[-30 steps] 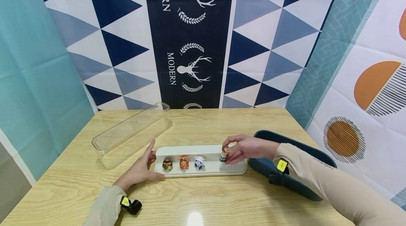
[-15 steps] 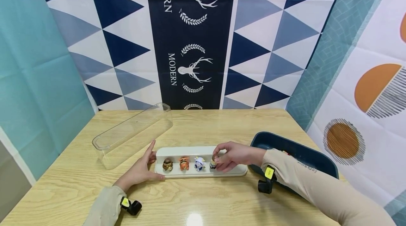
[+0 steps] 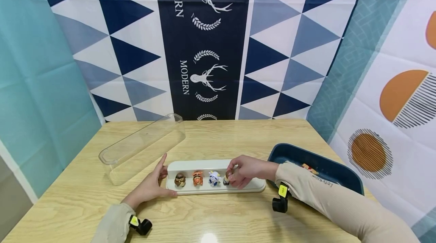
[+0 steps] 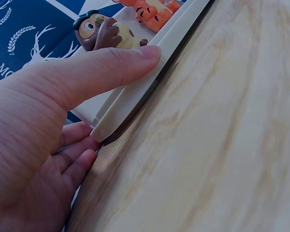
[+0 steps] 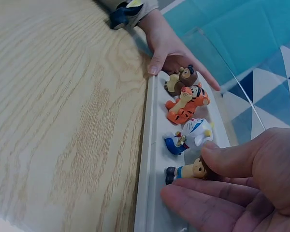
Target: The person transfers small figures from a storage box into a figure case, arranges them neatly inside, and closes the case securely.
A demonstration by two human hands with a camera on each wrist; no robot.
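Note:
In the head view a white stepped display base (image 3: 204, 165) lies on the table. My left hand (image 3: 153, 183) holds its left end, thumb (image 4: 130, 60) along the front edge and fingers around the end. On the base stand a brown owl figurine (image 3: 179, 179), an orange tiger figurine (image 3: 197, 178) and a white figurine with blue clothes (image 3: 214, 178). My right hand (image 3: 246, 173) pinches a small brown-haired doll figurine (image 5: 186, 171) between thumb and fingers. Its feet are close over the base, just right of the white figurine; the fingers partly hide its head.
A dark blue bin (image 3: 282, 152) stands at the right under the right forearm, with a red and yellow item (image 3: 309, 168) in it. A clear plastic cover (image 3: 143, 148) lies at the back left. Patterned cloth (image 3: 204, 46) hangs behind the table.
My right hand has moved left along the base with the doll figurine, bringing it beside the white figurine. My left hand has stayed on the base's left end.

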